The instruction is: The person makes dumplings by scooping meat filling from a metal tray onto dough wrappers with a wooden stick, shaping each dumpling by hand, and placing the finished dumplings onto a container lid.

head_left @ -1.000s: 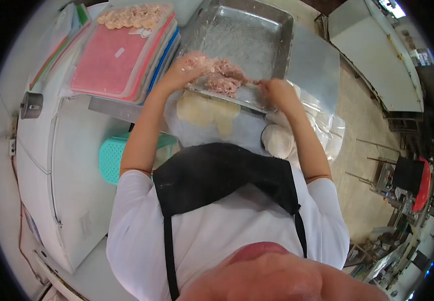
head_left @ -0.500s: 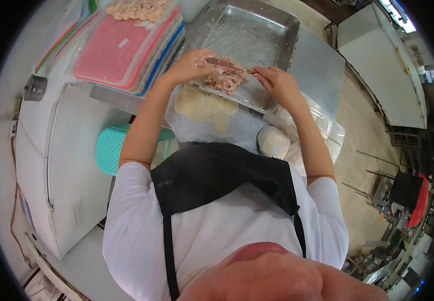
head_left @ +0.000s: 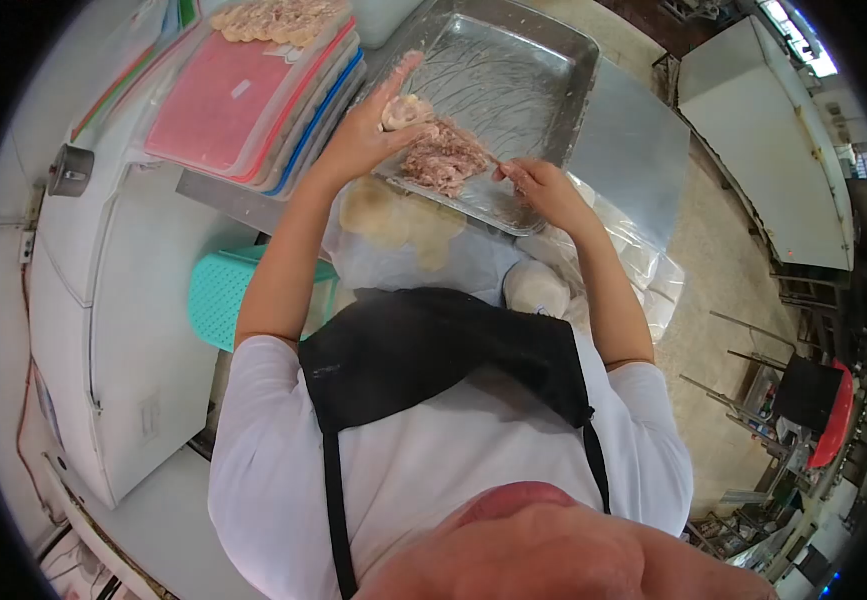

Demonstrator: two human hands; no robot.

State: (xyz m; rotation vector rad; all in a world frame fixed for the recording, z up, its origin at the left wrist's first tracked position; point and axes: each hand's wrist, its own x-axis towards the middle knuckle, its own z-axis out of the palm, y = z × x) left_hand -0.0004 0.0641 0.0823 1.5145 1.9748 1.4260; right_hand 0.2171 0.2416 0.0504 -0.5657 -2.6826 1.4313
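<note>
- Pink minced meat [head_left: 443,162] lies heaped in the near left part of a metal tray [head_left: 523,85]; the bare part of the tray's floor is streaked with smears.
- Dumpling [head_left: 405,112], pale with some filling showing, sits in the left hand [head_left: 363,135], above the tray's left edge and just beside the meat. That hand's fingers are stretched out and the thumb stands apart from them, the dumpling between.
- Right hand [head_left: 547,192], over the tray's near right corner: its fingers are clamped together on a thin stick [head_left: 494,159], whose visible end points toward the meat.
- Pale flat wrappers [head_left: 393,222] lie on a whitish sheet [head_left: 363,262] between the tray and the black apron [head_left: 433,350].
- Clear plastic bags [head_left: 645,255] with pale contents lie near the right forearm; a pale round stack [head_left: 536,288] is beside them, near the apron.
- Flat plastic boxes [head_left: 208,115] are piled left of the tray, the top one reddish, with a cluster of pale dumplings [head_left: 278,22] at its far end.
- Teal basket [head_left: 221,298], partly behind the left forearm; its contents are hidden.
- Small metal pot [head_left: 70,172], far left, on a white cabinet [head_left: 148,330].
</note>
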